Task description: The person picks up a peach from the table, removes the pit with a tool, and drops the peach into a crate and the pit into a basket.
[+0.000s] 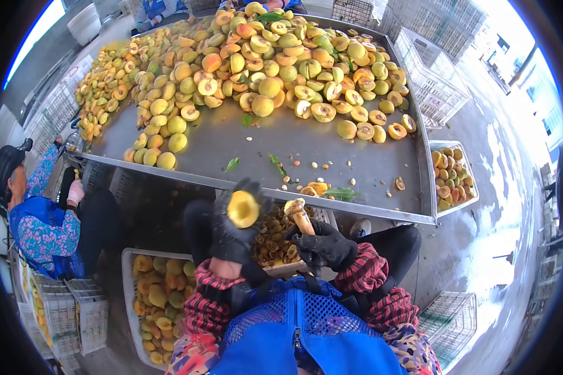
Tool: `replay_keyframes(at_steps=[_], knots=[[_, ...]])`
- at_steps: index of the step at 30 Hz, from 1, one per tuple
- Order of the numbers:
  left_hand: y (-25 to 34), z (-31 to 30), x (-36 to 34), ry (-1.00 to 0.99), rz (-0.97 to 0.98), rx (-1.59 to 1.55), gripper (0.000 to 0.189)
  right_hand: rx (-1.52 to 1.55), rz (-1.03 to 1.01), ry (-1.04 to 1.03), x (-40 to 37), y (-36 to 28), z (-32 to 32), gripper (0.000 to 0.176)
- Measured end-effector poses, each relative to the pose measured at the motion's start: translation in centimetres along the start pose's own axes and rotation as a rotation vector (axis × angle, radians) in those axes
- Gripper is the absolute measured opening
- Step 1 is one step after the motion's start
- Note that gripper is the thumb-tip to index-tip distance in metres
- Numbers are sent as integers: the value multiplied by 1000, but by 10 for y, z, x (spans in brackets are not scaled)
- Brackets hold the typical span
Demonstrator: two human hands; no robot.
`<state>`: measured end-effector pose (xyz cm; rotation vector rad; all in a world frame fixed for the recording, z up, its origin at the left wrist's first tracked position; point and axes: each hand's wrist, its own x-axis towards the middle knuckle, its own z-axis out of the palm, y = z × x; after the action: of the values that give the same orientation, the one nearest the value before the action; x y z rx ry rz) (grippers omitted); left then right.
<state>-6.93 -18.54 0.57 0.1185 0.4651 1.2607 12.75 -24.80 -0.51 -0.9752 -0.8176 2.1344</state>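
Observation:
A halved yellow peach (243,209) lies in my left hand (234,240), black-gloved, its hollow cut side facing up. My right hand (324,248), also gloved in black, is closed around the wooden handle of a pitting tool (301,220). Pale pulp clings to the tool's upper end. Both hands are apart, just in front of the metal table's near edge. Below and between them, a crate (288,269) holds brownish peach scraps. A few peach pieces (316,188) and a green leaf (343,194) rest on the table near the tool.
Peach halves (263,69) are heaped across the metal table (213,150). A white crate of peach halves (126,281) stands at my left; another crate (472,194) sits beyond the table's right corner. A co-worker (44,219) sits at the left. Stacked crates (428,75) stand at the far right.

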Motion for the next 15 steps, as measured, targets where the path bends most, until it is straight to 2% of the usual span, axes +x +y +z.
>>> replay_keyframes(at_steps=[1, 2, 3, 5, 6, 8, 9, 11, 13, 15], knots=[[12, -5, -13, -17, 91, 85, 32, 41, 35, 26, 6, 15, -11, 29], [29, -25, -20, -27, 212, 46, 34, -216, 142, 255, 17, 33, -16, 29], [49, -43, -28, -43, 331, 8, 36, -458, 255, 335, 24, 53, -30, 30], [92, -73, -65, 138, 456, 347, 38, -914, 450, 199, 31, 106, -62, 33], [114, -114, -78, 301, 695, 769, 39, -1015, 520, 113, 30, 130, -73, 34], [147, -159, -121, 507, 744, 822, 35, -942, 545, 84, 25, 144, -80, 37], [153, -190, -138, 610, 917, 1021, 30, -915, 551, 66, 22, 147, -82, 38], [193, -291, -190, 973, 549, 1442, 34, -862, 548, 49, 21, 146, -85, 41], [195, -316, -201, 1199, 149, 2142, 35, -803, 540, 48, 21, 147, -95, 44], [197, -305, -180, 1348, 114, 2323, 36, -709, 511, 60, 23, 144, -107, 47]])
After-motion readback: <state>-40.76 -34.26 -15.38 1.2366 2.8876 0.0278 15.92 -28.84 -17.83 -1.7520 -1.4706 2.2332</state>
